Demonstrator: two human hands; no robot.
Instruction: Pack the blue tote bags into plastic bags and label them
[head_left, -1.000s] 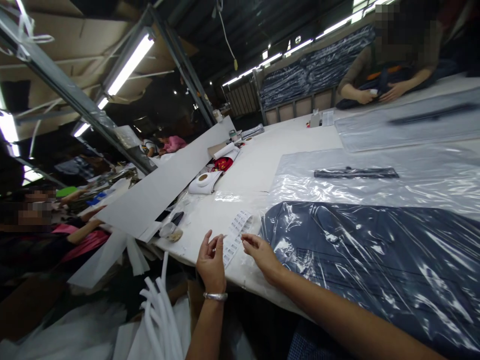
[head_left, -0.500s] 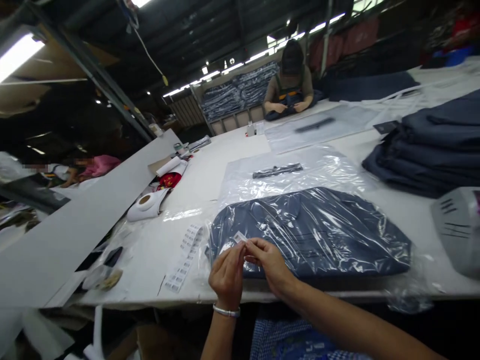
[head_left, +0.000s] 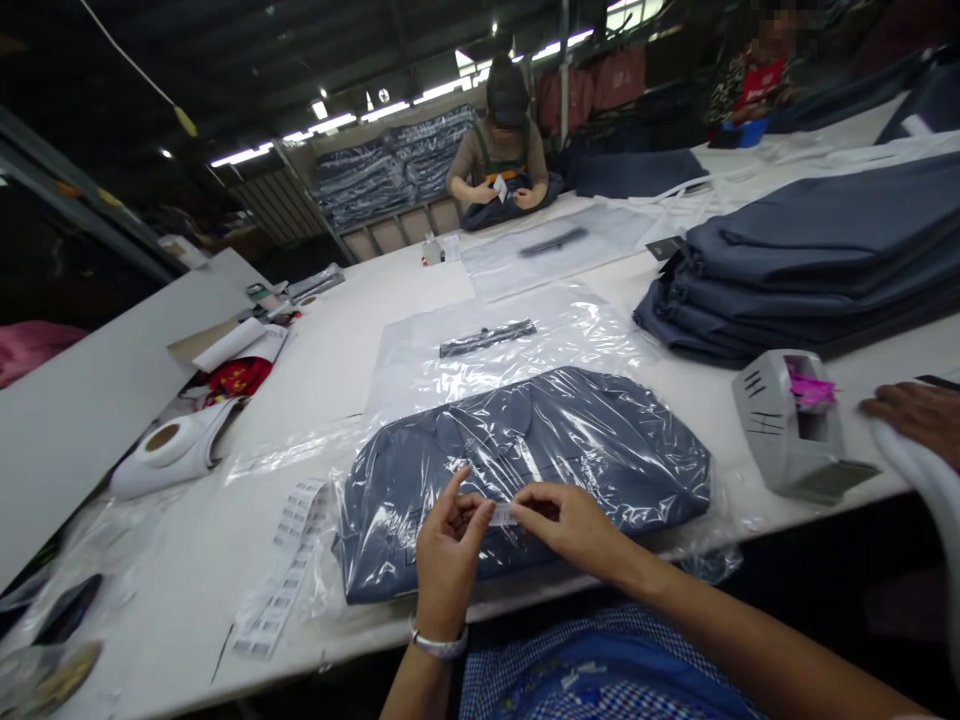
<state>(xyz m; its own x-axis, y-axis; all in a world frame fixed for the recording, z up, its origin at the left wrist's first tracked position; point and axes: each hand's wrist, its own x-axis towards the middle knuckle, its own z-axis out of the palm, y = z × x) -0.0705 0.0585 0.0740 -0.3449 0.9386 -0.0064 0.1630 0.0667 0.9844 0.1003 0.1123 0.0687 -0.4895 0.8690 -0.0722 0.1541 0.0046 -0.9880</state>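
Between my two hands a small white label sticker [head_left: 502, 514] is stretched, just over the bagged garment. My left hand [head_left: 451, 545] pinches its left end with thumb and a curled finger, the index finger raised. At the right end, the thumb and index finger of my right hand [head_left: 562, 520] are closed on it. Beneath lies a folded dark blue garment [head_left: 600, 430] in a shiny clear plastic bag. A strip of printed label stickers [head_left: 281, 570] rests on the table to the left of the bag.
Behind the garment lie flat clear bags [head_left: 420, 340]. A grey tape dispenser [head_left: 787, 430] and a stack of dark garments [head_left: 810, 260] stand to the right, near another person's hand [head_left: 919, 415]. A co-worker [head_left: 502, 160] sits across the white table [head_left: 330, 350]; rolls [head_left: 169, 450] lie left.
My view has turned to the right. The label, held up near the fingertips before, is now stretched low between both hands. A tape dispenser and another person's hand show more fully.
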